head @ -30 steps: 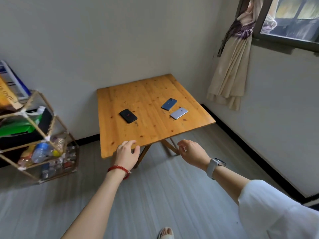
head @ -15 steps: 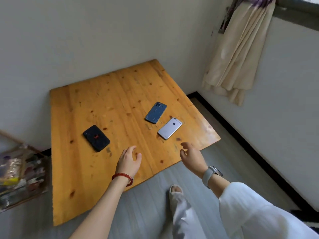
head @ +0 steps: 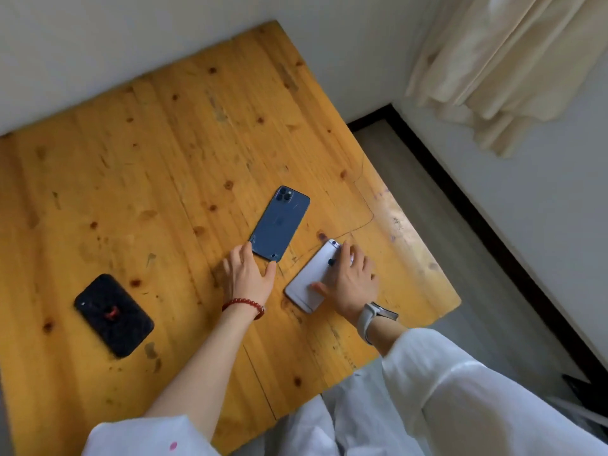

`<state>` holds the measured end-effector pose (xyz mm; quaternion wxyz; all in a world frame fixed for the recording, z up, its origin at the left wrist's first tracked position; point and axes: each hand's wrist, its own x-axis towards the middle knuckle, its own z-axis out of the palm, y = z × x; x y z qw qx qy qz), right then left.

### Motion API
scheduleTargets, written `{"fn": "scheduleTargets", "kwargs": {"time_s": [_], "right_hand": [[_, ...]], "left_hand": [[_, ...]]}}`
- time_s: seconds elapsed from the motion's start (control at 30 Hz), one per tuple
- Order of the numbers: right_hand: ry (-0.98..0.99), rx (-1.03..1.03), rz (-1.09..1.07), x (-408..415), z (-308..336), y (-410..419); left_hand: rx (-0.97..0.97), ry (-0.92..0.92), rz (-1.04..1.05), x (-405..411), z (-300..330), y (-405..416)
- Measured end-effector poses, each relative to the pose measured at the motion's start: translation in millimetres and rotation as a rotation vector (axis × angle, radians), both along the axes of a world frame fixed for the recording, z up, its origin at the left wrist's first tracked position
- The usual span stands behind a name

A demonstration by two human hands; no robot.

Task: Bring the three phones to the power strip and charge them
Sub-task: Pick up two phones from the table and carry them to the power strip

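Now | left hand (head: 249, 278) spread, touching blue phone (head: 280, 223) | right hand (head: 349, 282) spread flat over silver phone (head: 312, 275) | writing unreadable

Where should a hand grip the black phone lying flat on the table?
By its two long edges, from above. The black phone lies flat, back up and untouched on the wooden table, clear all round; fingers would likely need to pinch low and tip one edge up.
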<state>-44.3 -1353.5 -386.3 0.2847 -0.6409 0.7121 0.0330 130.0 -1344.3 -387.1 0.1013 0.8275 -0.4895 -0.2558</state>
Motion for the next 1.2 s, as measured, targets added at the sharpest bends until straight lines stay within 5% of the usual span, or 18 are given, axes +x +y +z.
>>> {"fn": "scheduleTargets", "kwargs": {"time_s": [0.23,0.47,0.8,1.0,1.2], "right_hand": [[0.101,0.025,0.022,14,-9,-11],[0.037,0.135,-0.105,19,2,-22],[-0.519,0.06,-0.59,5,30,16],[-0.698,-0.064,-0.815,-24,57,67],[-0.85,-0.253,-1.194,-81,87,141]], "left_hand": [[0.06,-0.199,-0.127,0,-21,-44],[0.056,-0.087,-0.079,5,-17,-58],[0.12,0.503,-0.12,20,-7,-32],[0.103,0.586,-0.164,2,25,9],[0.143,0.873,-0.233,-73,62,50]]}}
